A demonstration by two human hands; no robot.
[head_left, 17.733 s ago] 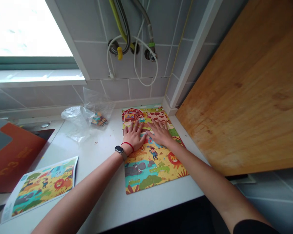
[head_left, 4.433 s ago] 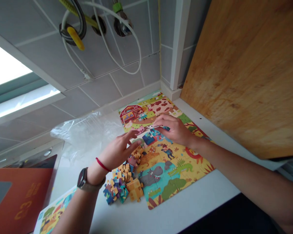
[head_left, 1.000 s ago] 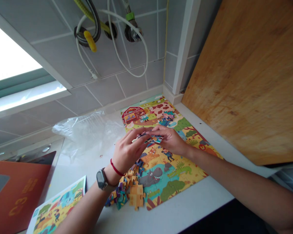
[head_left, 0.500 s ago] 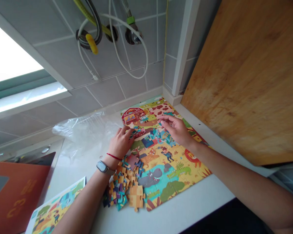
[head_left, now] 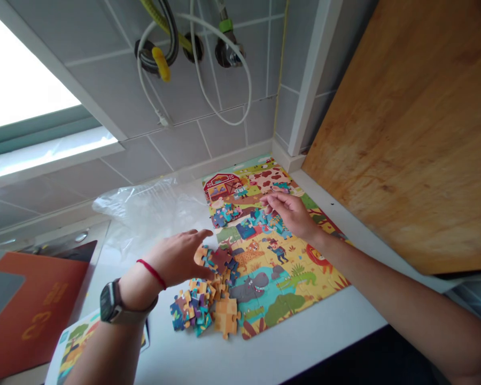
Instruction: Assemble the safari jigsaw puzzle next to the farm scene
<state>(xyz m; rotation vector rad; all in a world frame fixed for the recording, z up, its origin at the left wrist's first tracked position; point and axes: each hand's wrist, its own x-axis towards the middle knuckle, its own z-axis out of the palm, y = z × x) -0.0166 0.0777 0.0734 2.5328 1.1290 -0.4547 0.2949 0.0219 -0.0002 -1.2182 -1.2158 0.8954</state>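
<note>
Colourful jigsaw pieces (head_left: 226, 315) lie heaped along the left edge of an animal picture puzzle (head_left: 292, 299) on the white counter. My left hand (head_left: 176, 259) hovers at the heap, thumb and fingers spread apart around its upper end. Over the upper middle of the puzzle is my right hand (head_left: 292, 214), its fingers closed together; anything between the fingertips is hidden. Small groups of blue pieces (head_left: 224, 214) rest on the puzzle near the red barn, and more blue pieces (head_left: 280, 187) lie by the cow.
Behind my left hand lies a crumpled clear plastic bag (head_left: 140, 214). A picture card (head_left: 74, 342) is partly under my left forearm, beside an orange box (head_left: 36, 310). A wooden panel (head_left: 404, 149) stands on the right. Hoses and a white cable (head_left: 248, 91) hang from the tiled wall.
My left hand has moved from the blue pieces near the barn back toward the heap, and its fingers have spread. My right hand stays over the puzzle. The view has shifted slightly.
</note>
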